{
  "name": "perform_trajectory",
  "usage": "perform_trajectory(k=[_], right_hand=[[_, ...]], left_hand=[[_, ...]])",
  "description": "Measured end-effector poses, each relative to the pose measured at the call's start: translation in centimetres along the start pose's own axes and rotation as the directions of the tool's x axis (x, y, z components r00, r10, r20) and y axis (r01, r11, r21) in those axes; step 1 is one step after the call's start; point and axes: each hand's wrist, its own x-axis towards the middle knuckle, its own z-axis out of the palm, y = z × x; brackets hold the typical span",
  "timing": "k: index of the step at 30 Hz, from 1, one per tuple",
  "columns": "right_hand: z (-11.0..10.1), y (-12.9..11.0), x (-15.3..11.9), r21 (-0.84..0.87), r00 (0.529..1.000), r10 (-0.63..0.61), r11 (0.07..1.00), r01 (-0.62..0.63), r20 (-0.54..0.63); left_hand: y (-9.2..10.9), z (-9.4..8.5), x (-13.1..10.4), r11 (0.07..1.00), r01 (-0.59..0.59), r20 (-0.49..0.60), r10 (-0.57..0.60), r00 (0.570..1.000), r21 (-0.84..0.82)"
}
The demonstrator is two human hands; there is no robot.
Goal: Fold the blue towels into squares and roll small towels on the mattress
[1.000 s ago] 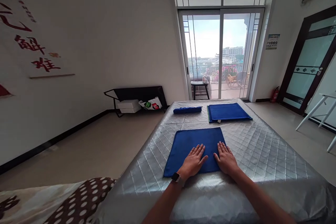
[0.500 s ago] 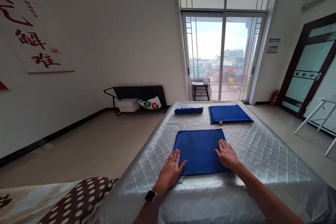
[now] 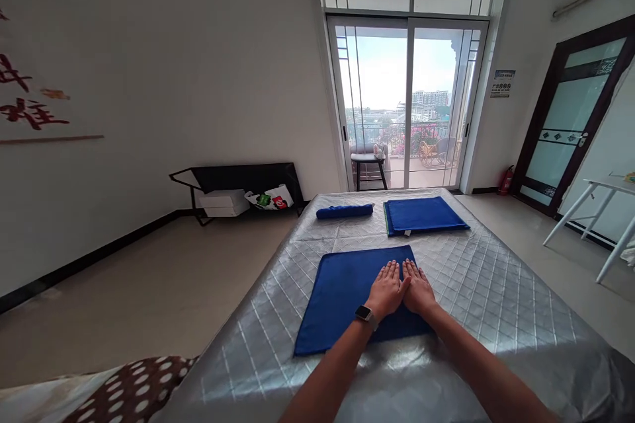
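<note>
A blue cloth (image 3: 342, 291) lies flat on the silver quilted cover (image 3: 262, 317) in front of me. My left hand (image 3: 387, 291), with a watch on its wrist, rests flat on the right part of the cloth, fingers stretched out. Close beside it, my right hand (image 3: 419, 289) lies flat at the cloth's right edge, and the thumbs touch or nearly touch. Both hands are open and grip nothing. Beyond them lie a rolled blue cloth (image 3: 344, 211) and a flat stack of folded blue cloths (image 3: 426, 215) with a small white tag.
A brown spotted blanket (image 3: 133, 386) is at the lower left. By the wall stands a black rack (image 3: 243, 175) with white boxes (image 3: 224, 203) and a printed bag (image 3: 272, 198). A stool (image 3: 368, 162) is near the glass door; a white table (image 3: 602, 201) stands right.
My left hand has moved right across the cloth from its left edge to beside my right hand. The cloth's left side now reaches further left. The view has turned slightly right.
</note>
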Motion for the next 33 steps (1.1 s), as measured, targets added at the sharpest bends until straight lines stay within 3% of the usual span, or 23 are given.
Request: perform_trajectory(k=[2, 4, 11, 15, 21, 24, 27, 29, 30, 33], right_hand=[[0.0, 0.1, 0.2, 0.012, 1.0, 0.006, 1.0, -0.006, 0.007], [0.1, 0.0, 0.3, 0.029, 1.0, 0.02, 0.999, -0.02, 0.009], [-0.4, -0.3, 0.5, 0.045, 0.995, 0.062, 0.997, -0.066, 0.081], [-1.9, -0.4, 2.1, 0.019, 0.982, 0.06, 0.998, -0.064, 0.181], [-3.7, -0.8, 5.8, 0.043, 0.994, 0.055, 0.997, -0.06, 0.095], [-3.0, -0.6, 6.4, 0.053, 0.995, 0.057, 0.997, -0.061, 0.08], [-1.8, -0.3, 6.5, 0.069, 0.998, 0.056, 0.996, -0.059, 0.042], [-1.2, -0.1, 6.6, 0.085, 0.998, 0.054, 0.995, -0.056, 0.021], [-1.1, -0.1, 6.7, 0.091, 0.998, 0.055, 0.994, -0.056, 0.016], [-0.7, 0.1, 6.9, 0.094, 0.999, 0.054, 0.994, -0.054, -0.002]], left_hand=[[0.0, 0.5, 0.5, 1.0, 0.015, 0.011, -0.015, 1.0, -0.011], [-1.7, 0.6, -0.3, 0.999, 0.041, 0.008, -0.041, 0.999, -0.005], [-12.2, -0.7, -6.4, 0.953, 0.286, -0.017, -0.286, 0.958, 0.099], [-15.6, -0.6, -8.1, 0.917, 0.372, -0.05, -0.369, 0.928, 0.143], [-16.4, 0.7, -8.6, 0.923, 0.354, -0.112, -0.339, 0.934, 0.155], [-17.1, 0.6, -8.6, 0.919, 0.349, -0.084, -0.339, 0.937, 0.184], [-16.8, -0.2, -7.4, 0.866, 0.438, -0.063, -0.436, 0.898, 0.24], [-15.4, -0.8, -5.3, 0.852, 0.46, -0.092, -0.452, 0.887, 0.248], [-14.3, -1.0, -4.0, 0.871, 0.431, -0.106, -0.418, 0.902, 0.236], [-10.1, -0.9, 0.5, 0.971, 0.188, -0.09, -0.176, 0.98, 0.149]])
